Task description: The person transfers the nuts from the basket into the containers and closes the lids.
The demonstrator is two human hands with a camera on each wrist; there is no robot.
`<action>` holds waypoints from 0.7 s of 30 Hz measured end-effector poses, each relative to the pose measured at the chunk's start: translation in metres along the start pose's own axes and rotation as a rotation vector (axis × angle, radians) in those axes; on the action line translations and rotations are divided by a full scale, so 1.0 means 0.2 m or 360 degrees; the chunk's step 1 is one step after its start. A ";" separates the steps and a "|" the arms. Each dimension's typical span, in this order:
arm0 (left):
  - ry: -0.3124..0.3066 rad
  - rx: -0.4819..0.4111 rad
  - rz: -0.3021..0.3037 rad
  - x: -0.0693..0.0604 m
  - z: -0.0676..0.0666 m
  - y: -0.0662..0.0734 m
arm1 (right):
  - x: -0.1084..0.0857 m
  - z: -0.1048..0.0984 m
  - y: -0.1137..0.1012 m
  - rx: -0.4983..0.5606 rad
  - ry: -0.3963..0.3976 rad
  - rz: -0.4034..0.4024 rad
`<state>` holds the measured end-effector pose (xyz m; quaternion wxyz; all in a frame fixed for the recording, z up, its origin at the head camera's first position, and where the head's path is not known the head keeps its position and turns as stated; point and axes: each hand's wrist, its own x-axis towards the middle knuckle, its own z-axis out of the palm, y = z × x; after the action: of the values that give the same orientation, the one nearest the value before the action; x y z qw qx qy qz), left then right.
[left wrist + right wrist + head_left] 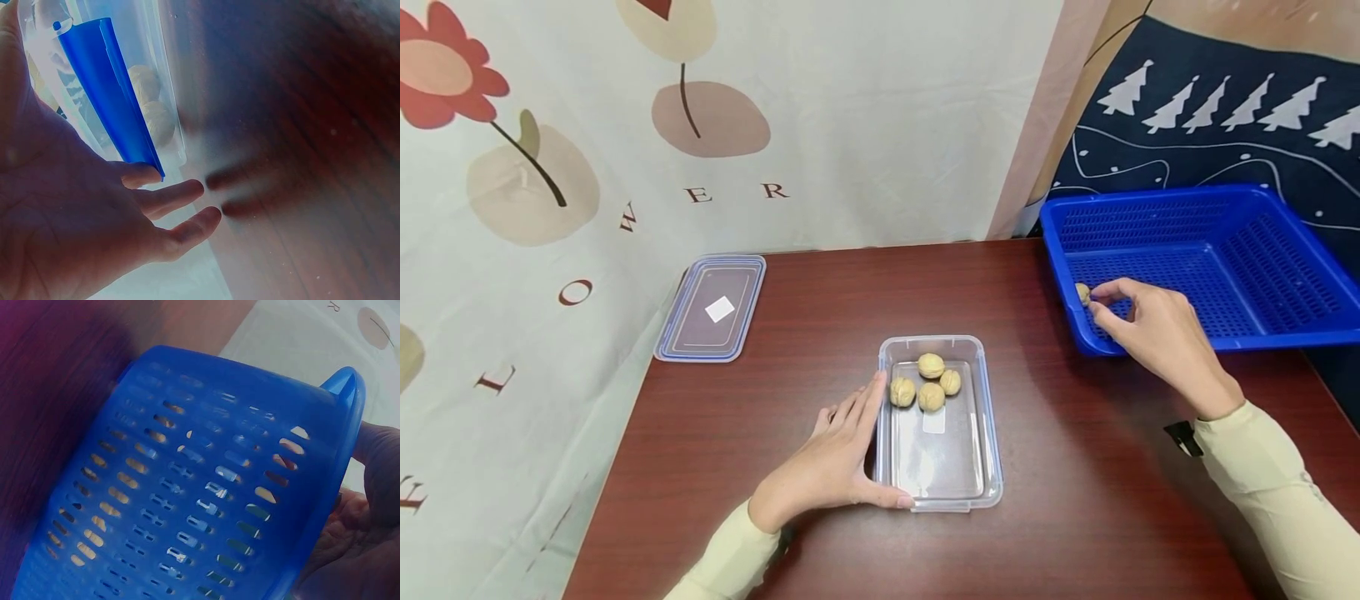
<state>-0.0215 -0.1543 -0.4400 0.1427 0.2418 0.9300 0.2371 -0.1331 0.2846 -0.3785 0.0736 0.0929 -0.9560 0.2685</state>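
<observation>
A clear plastic container (940, 467) with a blue-edged rim sits in the middle of the table, with several walnuts (931, 397) grouped in its far half. My left hand (831, 467) rests against its left side, fingers extended along the wall and thumb at the near left corner. In the left wrist view a blue side clip (112, 87) shows beside that hand's fingers. Over at the right, my right hand (1165, 333) pinches a walnut (1082, 293) inside the blue basket (1210, 342), close to its left wall. The basket's wall (187, 462) hides much of this hand in the right wrist view.
A clear lid (700, 329) with a blue seal and white label lies at the table's far left. Behind the table (820, 308) hangs a white printed cloth (880, 150), with a dark tree-patterned cloth (1202, 158) behind the basket.
</observation>
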 end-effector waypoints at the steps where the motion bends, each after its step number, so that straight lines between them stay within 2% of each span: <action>1: 0.0002 0.0004 0.0001 0.00 0.00 0.00 | 0.00 0.00 0.00 -0.0007 -0.0008 0.0006; 14: 0.0010 -0.0008 0.0006 0.00 0.01 0.00 | 0.02 -0.05 0.07 -0.0048 -0.0150 0.0083; 21: 0.0022 -0.0008 0.0006 0.00 0.00 0.00 | 0.04 -0.05 0.11 -0.0061 -0.0197 0.0065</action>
<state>-0.0210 -0.1536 -0.4401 0.1364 0.2414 0.9300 0.2414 -0.1447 0.3074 -0.3802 0.0107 0.0884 -0.9653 0.2454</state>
